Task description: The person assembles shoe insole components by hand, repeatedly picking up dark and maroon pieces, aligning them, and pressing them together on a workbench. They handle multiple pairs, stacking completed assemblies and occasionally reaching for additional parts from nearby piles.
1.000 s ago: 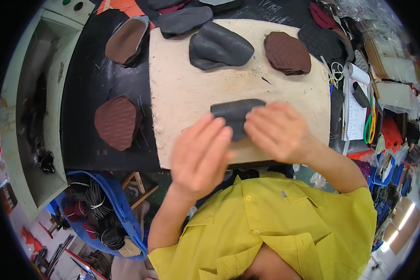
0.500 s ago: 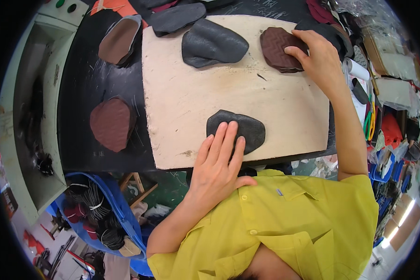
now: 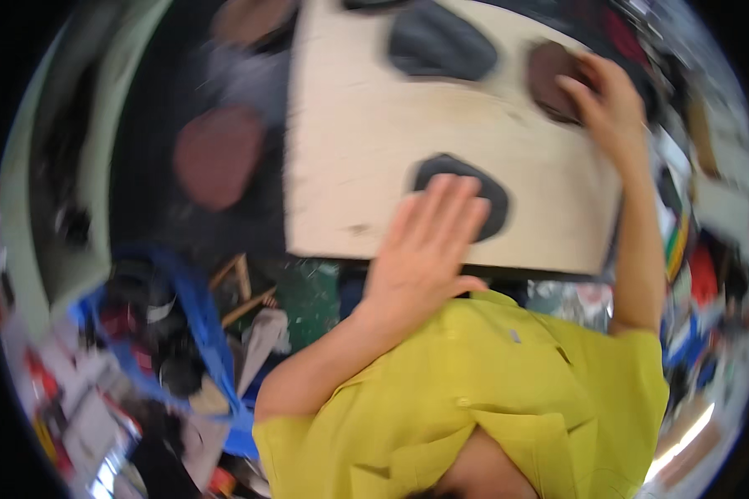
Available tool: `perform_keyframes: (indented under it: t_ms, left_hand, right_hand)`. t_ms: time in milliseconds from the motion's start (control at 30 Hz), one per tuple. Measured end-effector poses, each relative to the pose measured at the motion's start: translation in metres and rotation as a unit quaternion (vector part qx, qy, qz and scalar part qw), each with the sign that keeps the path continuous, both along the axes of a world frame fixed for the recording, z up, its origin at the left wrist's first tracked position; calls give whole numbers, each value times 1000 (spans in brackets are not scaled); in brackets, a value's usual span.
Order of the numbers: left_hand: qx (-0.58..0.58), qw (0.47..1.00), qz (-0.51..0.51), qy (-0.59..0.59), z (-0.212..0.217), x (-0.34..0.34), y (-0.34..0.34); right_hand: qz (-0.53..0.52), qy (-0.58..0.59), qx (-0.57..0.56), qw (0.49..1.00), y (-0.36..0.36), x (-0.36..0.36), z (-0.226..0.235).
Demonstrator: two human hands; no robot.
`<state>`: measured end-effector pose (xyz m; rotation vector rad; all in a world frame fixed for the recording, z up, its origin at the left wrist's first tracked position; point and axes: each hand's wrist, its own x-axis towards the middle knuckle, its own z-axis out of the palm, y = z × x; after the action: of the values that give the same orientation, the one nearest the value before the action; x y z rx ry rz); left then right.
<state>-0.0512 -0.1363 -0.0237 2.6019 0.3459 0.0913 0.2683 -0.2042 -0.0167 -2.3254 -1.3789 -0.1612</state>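
Right hand (image 3: 612, 108) shifted from the black piece (image 3: 497, 206) to the brown quilted stack (image 3: 549, 81) at the board's (image 3: 349, 166) two o'clock.

Dark brown piece (image 3: 549, 79); black piece (image 3: 496, 208); beige board (image 3: 358, 158); yellow shirt (image 3: 474, 374).

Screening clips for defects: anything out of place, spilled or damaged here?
Nothing stands out. On the pale board, the near black piece sits under the left hand, the right hand is at the brown piece, and no spill shows. The picture is blurred, so small damage can't be judged.
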Motion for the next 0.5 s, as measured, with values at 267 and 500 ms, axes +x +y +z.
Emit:
perform_keyframes:
  t_ms: [267, 500]
  left_hand:
    - [39, 996, 12, -73, -16, -13, -11]
    - [21, 995, -18, -95, -14, 1, 3]
  right_hand:
    - [34, -5, -97, 995, -22, 37, -41]
    - [-29, 427, 101, 898, -24, 27, 9]
